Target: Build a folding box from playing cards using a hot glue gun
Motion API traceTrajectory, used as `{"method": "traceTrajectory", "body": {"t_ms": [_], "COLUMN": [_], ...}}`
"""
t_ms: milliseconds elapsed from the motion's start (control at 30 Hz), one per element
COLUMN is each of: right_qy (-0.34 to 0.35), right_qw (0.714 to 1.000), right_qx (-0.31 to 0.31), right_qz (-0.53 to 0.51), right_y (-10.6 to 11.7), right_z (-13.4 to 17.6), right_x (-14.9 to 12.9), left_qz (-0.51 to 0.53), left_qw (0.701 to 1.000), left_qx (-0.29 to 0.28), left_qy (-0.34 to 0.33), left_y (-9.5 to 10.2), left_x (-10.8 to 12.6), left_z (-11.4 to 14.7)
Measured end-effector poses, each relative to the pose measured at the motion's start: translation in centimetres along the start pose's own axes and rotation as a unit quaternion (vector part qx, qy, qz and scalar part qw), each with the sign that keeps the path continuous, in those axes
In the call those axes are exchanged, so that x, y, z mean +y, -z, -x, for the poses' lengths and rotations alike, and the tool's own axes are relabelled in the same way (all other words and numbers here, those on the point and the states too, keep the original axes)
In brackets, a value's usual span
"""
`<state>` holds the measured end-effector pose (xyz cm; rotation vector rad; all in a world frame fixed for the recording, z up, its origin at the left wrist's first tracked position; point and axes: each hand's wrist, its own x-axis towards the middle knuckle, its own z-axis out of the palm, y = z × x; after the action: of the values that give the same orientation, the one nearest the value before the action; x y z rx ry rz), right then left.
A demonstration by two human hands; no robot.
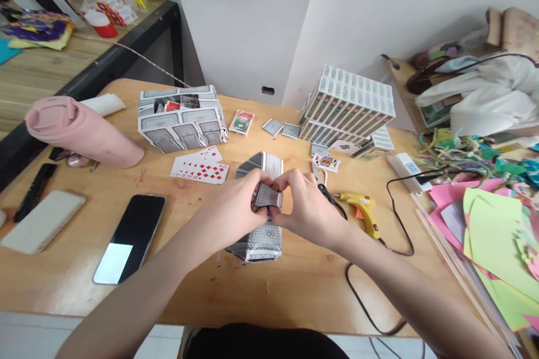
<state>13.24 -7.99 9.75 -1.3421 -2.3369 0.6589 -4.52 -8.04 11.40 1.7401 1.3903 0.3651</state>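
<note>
Both forearms crossed the near edge of a wooden worktop (236, 303), where dark clothing (267, 342) sat close to the wood. A strip of bare surface ran between that edge and a grey, card-covered form (265, 244) at the middle. Above it the left hand (236, 202) and the right hand (309, 202) met, thumbs and forefingers pinching a bent piece of patterned card (269, 197) from either side; whether it touched the form beneath could not be told.

To the left, a black phone (131, 238) lay slantwise toward the near edge, open wood separating it from the form. A pale slab (44, 221) and a black marker (35, 192) took up the left edge. On the right, a black cable (389, 334) looped down to the near edge, while a yellow glue gun (364, 212) lay just beyond the right forearm, narrowing the room there. Coloured paper (497, 230) crowded the right edge.

Farther back, fanned playing cards (200, 173) lay just left of the form, apart from it. A pink tumbler (88, 134) and an open-topped box (183, 123) faced with cards occupied the far left corner. Near the far edge, a boxed deck (242, 122) had bare wood around it; a tiered stack of card packs (353, 102) rose by the far right corner.
</note>
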Motion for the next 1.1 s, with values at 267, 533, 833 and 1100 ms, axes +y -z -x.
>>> {"method": "traceTrajectory", "body": {"t_ms": [267,533,833,1100], "right_qy": [-0.014,0.012,0.029,0.033], "right_qw": [1.000,0.999,0.998,0.997], "right_qx": [-0.019,-0.037,-0.039,0.013], "right_qz": [-0.008,-0.005,0.036,-0.069], "right_y": [0.8,0.8,0.2,-0.1], "right_z": [0.4,0.5,-0.1,0.5], "right_x": [0.6,1.2,0.8,1.8], "left_qz": [-0.089,0.042,0.175,0.246], "left_qw": [0.995,0.997,0.977,0.957], "left_qx": [-0.033,-0.061,-0.118,-0.148], "left_qy": [-0.033,-0.036,-0.031,-0.033], "left_y": [0.9,0.8,0.0,0.6], "left_x": [0.1,-1.6,-3.2,-4.0], "left_z": [-1.1,-1.4,-2.6,-2.5]}}
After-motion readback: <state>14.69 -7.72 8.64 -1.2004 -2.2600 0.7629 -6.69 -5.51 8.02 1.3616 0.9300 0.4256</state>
